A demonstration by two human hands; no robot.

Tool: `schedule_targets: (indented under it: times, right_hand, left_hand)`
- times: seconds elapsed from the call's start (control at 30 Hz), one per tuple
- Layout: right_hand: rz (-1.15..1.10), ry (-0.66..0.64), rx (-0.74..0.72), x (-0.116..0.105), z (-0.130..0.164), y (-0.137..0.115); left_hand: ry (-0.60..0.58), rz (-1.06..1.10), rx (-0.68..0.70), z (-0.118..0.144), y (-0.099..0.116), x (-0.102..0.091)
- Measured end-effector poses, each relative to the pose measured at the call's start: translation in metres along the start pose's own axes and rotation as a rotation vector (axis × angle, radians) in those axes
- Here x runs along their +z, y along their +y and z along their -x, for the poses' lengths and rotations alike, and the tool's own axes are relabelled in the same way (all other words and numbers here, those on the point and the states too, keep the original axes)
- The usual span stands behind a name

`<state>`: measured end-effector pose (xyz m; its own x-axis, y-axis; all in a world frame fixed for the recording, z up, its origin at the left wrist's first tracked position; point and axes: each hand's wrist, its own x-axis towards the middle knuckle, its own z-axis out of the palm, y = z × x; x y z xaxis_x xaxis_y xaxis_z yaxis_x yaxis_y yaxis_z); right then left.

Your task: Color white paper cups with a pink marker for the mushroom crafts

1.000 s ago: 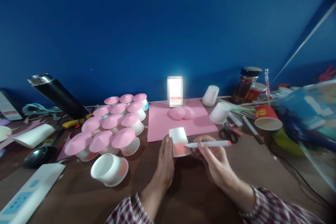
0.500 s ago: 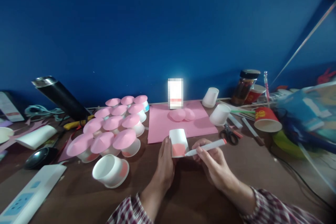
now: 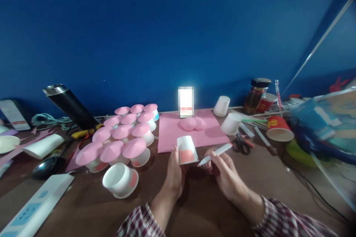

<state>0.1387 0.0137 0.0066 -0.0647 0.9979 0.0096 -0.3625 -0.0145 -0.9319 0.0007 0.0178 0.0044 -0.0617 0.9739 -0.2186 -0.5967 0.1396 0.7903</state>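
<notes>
Two hands (image 3: 174, 178) (image 3: 228, 177) hold a tapered paper cup (image 3: 187, 150) and cylindrical marker (image 3: 223, 149).

Checked sleeves (image 3: 139, 223), maroon and white; cuffs (image 3: 266, 213) gathered, same check.

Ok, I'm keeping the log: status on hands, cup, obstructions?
Left hand holding white cup, coral patch showing. Right hand gripping marker, tip close to cup's lower edge, contact unclear. Scissors beyond right hand, not in the way.
</notes>
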Motion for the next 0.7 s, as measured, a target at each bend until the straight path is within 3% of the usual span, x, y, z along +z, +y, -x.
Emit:
schedule_targets:
  times: [0.2,0.33,0.7]
  right_hand:
    - [0.013,0.052,0.010,0.002,0.001,0.005]
    - [0.019,0.080,0.009,0.003,0.000,0.007]
    - [0.077,0.090,0.044,-0.001,-0.003,0.016]
  left_hand:
    - [-0.024,0.132,-0.118,0.001,0.004,0.000]
    - [-0.054,0.158,-0.124,0.003,0.006,0.001]
    - [-0.005,0.209,-0.139,-0.001,0.001,-0.008]
